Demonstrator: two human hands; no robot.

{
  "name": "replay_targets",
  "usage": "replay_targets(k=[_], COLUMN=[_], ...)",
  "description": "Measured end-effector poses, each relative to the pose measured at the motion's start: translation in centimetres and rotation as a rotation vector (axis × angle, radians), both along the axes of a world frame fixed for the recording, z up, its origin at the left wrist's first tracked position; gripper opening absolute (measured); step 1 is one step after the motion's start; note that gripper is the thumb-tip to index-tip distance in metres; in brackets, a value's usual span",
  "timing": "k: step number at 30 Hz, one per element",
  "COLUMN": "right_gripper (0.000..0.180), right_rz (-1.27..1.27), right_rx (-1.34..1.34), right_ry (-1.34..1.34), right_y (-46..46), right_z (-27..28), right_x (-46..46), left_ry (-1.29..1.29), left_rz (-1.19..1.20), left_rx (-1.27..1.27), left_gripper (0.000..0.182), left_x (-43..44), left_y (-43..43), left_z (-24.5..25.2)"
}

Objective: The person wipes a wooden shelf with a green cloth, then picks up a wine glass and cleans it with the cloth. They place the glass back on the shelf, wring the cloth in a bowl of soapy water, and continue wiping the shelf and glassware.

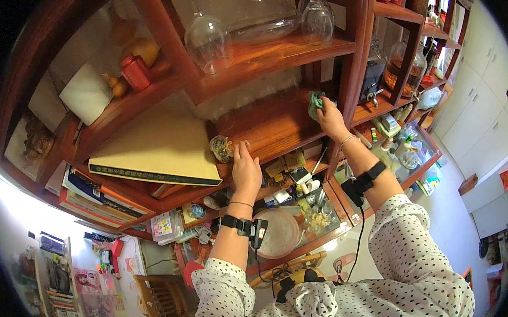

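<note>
My right hand holds a crumpled green cloth against the right end of a reddish-brown wooden shelf. At the shelf's left end my left hand rests by the front edge, fingers stretched out, beside a small glass jar with a tie round it. Whether its fingertips touch the jar or a small clear thing behind them I cannot tell. Left of the jar lies a large cream-coloured book with a dark spine.
Above stand a wine glass, a glass decanter, a red jar and small gourds. Large glass jars with taps are at the right. Below are a round tray, a glass-topped counter with small items, and a wooden chair.
</note>
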State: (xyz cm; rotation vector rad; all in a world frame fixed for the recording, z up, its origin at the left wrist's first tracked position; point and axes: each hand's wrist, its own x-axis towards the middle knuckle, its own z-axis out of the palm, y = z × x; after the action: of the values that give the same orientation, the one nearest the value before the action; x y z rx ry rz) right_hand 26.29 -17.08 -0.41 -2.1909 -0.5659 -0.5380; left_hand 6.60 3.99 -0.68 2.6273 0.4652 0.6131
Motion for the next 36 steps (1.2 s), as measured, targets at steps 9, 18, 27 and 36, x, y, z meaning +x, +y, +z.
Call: replay_targets(k=[9, 18, 27, 36], right_gripper=[0.045, 0.038, 0.041, 0.033], right_rz=[-0.254, -0.102, 0.031, 0.226], right_rx=[-0.323, -0.417, -0.365, -0.265], right_ry=[-0.293, -0.025, -0.115, -0.184], right_y=[2.3, 2.7, 7.5, 10.5], right_z=[-4.5, -3.9, -2.5, -2.3], right_x=[3.9, 4.4, -0.9, -5.6], left_ry=[-0.024, 0.105, 0.067, 0.029], left_rz=[0.025, 0.053, 0.058, 0.049], left_rx=[0.023, 0.04, 0.006, 0.023], left_gripper=[0.055, 0.051, 0.049, 0.048], left_x=[3.7, 4.8, 4.9, 5.3], left_y=[1.4, 1.4, 1.4, 1.6], left_z=[-1.0, -1.4, -1.6, -2.3])
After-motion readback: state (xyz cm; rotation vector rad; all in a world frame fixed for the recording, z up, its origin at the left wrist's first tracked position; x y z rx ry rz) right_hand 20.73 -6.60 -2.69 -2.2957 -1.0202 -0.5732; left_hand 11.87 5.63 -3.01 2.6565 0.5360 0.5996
